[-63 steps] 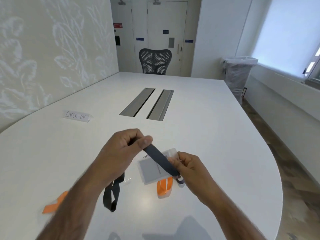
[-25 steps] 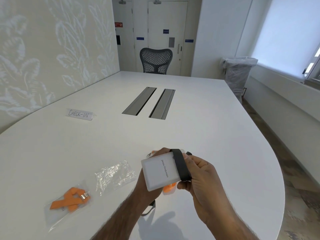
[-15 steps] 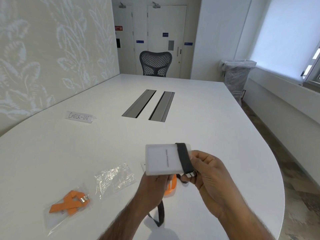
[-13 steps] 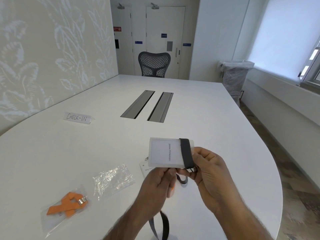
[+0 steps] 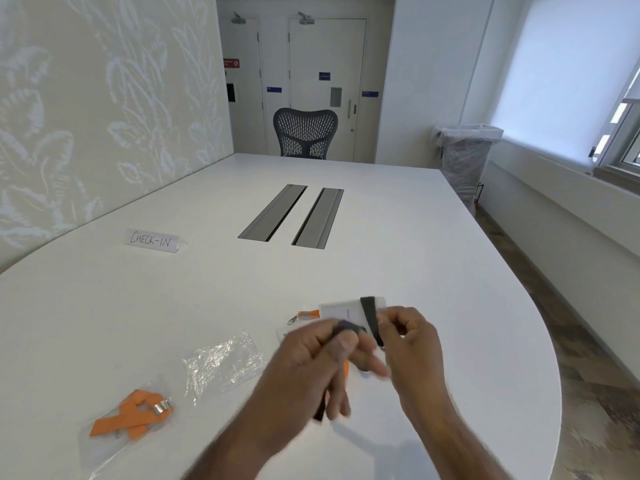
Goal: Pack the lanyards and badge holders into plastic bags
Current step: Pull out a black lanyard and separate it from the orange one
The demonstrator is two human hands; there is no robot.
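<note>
Head view: dark lanyard (image 5: 371,318) half-wound round badge holder (image 5: 341,310), pinched by right hand (image 5: 410,336) and left hand (image 5: 313,355); any slackening risks unwinding.

Table (image 5: 398,237) far half open — empty bag (image 5: 223,363), packed bag (image 5: 128,415) at left.

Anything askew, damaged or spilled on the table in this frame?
Nothing stands out. Both hands, left hand and right hand, hold the badge holder with the dark lanyard wrapped round it. An empty plastic bag lies crumpled; the packed orange lanyard bag looks intact.
</note>
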